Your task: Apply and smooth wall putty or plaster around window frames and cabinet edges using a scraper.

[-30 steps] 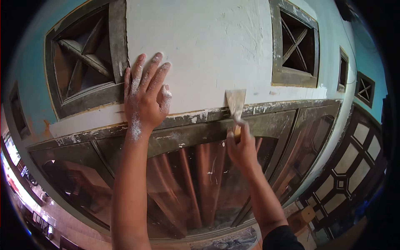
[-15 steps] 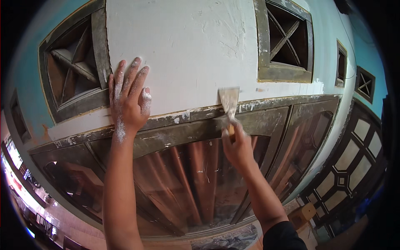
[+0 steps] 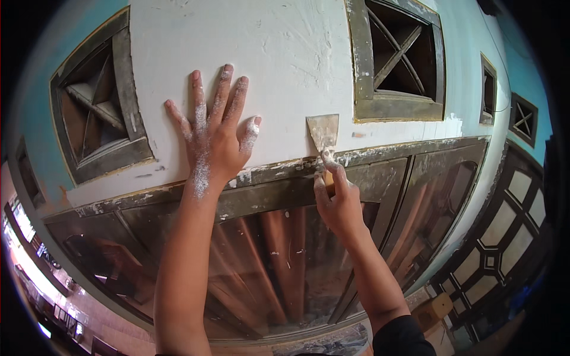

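My left hand (image 3: 217,139), dusted with white powder, lies flat on the white wall (image 3: 279,77) with its fingers spread. To the right, my right hand (image 3: 341,204) grips a putty knife (image 3: 324,132) by its light wooden handle, the index finger stretched along it toward the blade. The wide, smeared blade points up and lies against the white wall, just above a dark wooden window frame (image 3: 279,172). White smears spot the frame's top edge. Most of the handle is hidden by my fingers.
Square wooden vents with crossed bars flank the white area, a left vent (image 3: 98,110) and a right vent (image 3: 404,56). Below the frame is glass with reddish-brown curtains (image 3: 285,249) behind it. At the right stands a dark panelled door (image 3: 493,243).
My left hand has moved right along the wall, away from the left vent, with its fingers spread wider. The putty knife has shifted slightly up and left, and its blade is less blurred.
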A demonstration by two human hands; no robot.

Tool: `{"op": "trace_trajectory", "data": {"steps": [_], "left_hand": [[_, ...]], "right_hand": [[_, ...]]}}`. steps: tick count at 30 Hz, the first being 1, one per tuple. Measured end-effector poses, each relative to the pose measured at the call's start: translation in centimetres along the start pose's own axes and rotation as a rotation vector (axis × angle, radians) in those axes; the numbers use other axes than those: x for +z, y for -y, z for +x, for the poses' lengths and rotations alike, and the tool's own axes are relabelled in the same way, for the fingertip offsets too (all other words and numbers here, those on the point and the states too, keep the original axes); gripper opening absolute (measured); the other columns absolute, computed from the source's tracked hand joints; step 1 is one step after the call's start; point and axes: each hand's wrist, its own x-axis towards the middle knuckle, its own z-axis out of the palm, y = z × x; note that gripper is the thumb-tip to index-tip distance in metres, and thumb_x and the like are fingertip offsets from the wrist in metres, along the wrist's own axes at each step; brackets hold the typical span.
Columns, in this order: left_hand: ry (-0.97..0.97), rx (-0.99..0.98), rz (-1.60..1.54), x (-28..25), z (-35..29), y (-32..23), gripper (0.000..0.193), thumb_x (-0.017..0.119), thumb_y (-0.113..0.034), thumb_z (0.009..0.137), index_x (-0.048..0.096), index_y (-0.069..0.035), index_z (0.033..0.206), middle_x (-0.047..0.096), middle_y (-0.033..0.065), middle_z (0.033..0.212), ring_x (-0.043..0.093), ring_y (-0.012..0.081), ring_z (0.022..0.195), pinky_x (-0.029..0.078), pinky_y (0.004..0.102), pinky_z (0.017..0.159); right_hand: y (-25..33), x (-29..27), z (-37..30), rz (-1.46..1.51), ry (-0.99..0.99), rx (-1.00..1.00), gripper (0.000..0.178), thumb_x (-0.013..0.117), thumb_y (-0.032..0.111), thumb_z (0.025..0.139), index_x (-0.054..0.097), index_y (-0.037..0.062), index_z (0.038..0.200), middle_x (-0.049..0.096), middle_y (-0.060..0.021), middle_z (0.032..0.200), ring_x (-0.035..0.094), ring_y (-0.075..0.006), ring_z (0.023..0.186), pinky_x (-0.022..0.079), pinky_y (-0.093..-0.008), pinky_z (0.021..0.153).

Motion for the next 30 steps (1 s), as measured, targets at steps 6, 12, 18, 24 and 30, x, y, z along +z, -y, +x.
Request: {"op": "trace_trajectory", "data": {"steps": [6, 12, 18, 24, 30], "left_hand": [[-0.019, -0.024, 0.004, -0.1, 0.6, -0.3, 0.063, 0.064, -0.046, 0.098, 0.054, -0.027, 0.157, 0.033, -0.0035, 0.175, 0.018, 0.0373, 0.164, 0.005, 0.0785, 0.122], [-0.028, -0.015, -0.008, 0.0, 0.4, -0.3, 0.062, 0.064, -0.045, 0.097, 0.055, -0.028, 0.157, 0.035, -0.0038, 0.174, 0.019, 0.0356, 0.164, 0.006, 0.0755, 0.124], [-0.022, -0.023, -0.01, 0.0, 0.5, -0.5, 0.062, 0.064, -0.044, 0.097, 0.055, -0.028, 0.157, 0.035, -0.0036, 0.174, 0.018, 0.0358, 0.165, 0.005, 0.0756, 0.125], [-0.009, -0.026, 0.003, 0.0, 0.6, -0.4, 0.063, 0.064, -0.044, 0.098, 0.053, -0.028, 0.158, 0.035, -0.0032, 0.174, 0.017, 0.0357, 0.165, 0.005, 0.0766, 0.124], [-0.015, -0.016, 0.005, -0.1, 0.2, 0.1, 0.062, 0.064, -0.045, 0.097, 0.055, -0.028, 0.157, 0.036, -0.0028, 0.173, 0.019, 0.0362, 0.164, 0.005, 0.077, 0.124]], "right_hand": [[-1.3, -0.7, -2.7, 0.0, 0.029, -0.011, 0.037, 0.069, 0.011, 0.098, 0.059, 0.0077, 0.134, 0.068, -0.0247, 0.075, 0.069, -0.0472, 0.07, 0.053, -0.0504, 0.058], [-0.9, -1.9, -1.0, -0.012, 0.029, 0.092, 0.037, 0.07, 0.01, 0.098, 0.059, 0.0093, 0.134, 0.068, -0.0249, 0.076, 0.067, -0.0443, 0.062, 0.049, -0.0481, 0.053], [-0.8, -2.5, 0.7, 0.035, -0.014, -0.001, 0.032, 0.068, 0.01, 0.099, 0.059, 0.0054, 0.13, 0.07, -0.0271, 0.081, 0.069, -0.0462, 0.066, 0.052, -0.0492, 0.057], [-1.9, -2.3, -0.1, 0.019, -0.033, -0.066, 0.036, 0.069, 0.009, 0.099, 0.057, 0.0069, 0.133, 0.065, -0.0223, 0.064, 0.068, -0.0452, 0.062, 0.05, -0.0496, 0.055], [-0.5, -2.3, 1.4, -0.014, -0.004, 0.011, 0.036, 0.069, 0.008, 0.098, 0.058, 0.0061, 0.132, 0.065, -0.0233, 0.066, 0.069, -0.0462, 0.064, 0.051, -0.0483, 0.056]]}}
